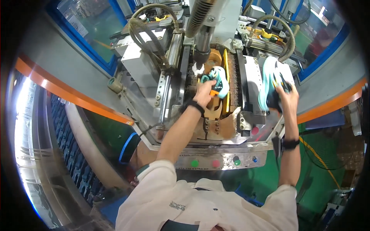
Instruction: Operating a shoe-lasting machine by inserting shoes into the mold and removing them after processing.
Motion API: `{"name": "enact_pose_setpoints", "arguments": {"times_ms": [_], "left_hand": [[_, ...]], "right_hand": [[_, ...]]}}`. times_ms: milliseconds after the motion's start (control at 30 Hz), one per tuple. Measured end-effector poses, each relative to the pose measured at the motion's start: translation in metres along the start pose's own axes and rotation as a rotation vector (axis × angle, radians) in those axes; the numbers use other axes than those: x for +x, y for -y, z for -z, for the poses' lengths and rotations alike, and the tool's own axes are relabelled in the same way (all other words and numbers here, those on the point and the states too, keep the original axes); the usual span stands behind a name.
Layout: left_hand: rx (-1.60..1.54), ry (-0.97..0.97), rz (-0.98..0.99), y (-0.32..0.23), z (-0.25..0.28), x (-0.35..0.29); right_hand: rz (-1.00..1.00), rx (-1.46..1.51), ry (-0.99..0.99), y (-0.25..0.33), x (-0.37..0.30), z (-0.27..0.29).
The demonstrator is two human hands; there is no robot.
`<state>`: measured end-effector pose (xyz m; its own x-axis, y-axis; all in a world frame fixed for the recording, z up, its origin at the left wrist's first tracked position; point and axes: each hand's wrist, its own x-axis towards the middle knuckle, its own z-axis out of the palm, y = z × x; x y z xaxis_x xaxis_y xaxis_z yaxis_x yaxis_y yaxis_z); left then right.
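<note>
My left hand (204, 92) reaches into the middle of the machine, its fingers closed on a teal, white and black shoe (221, 82). That shoe is tilted over an orange-brown mould piece (214, 111), below a vertical metal rod (203, 48). Out to the right, my right hand (288, 98) grips a second shoe (268, 77) in pale teal with a black part, held above the machine's right side. It is slightly blurred, and the fingers under it are partly hidden. Dark bands circle both wrists.
A metal cylinder (166, 100) and white box (142, 61) flank the bay on the left. A yellow strip (226, 77) lines its right side. Along the front runs a panel with coloured buttons (195, 163). An orange-edged curved guard (77, 92) bounds the left.
</note>
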<state>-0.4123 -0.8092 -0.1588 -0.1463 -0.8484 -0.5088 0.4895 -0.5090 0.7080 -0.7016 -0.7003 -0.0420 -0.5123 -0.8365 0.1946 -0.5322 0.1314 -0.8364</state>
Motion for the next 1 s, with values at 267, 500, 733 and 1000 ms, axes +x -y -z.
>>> {"name": "enact_pose_setpoints", "arguments": {"times_ms": [267, 500, 733, 1000], "left_hand": [[0.19, 0.038, -0.007, -0.015, 0.098, -0.259], [-0.09, -0.424, -0.343, 0.015, 0.169, -0.413], [-0.293, -0.848, -0.524, 0.1, 0.195, -0.471], [-0.439, -0.767, -0.446, 0.131, 0.176, -0.475]], "right_hand": [[-0.007, -0.483, 0.535, 0.056, 0.074, -0.223], [0.235, -0.502, 0.161, -0.003, 0.021, -0.343], [0.782, -0.021, 0.276, 0.051, -0.125, -0.213], [0.783, 0.088, 0.92, -0.093, -0.347, -0.261]]}}
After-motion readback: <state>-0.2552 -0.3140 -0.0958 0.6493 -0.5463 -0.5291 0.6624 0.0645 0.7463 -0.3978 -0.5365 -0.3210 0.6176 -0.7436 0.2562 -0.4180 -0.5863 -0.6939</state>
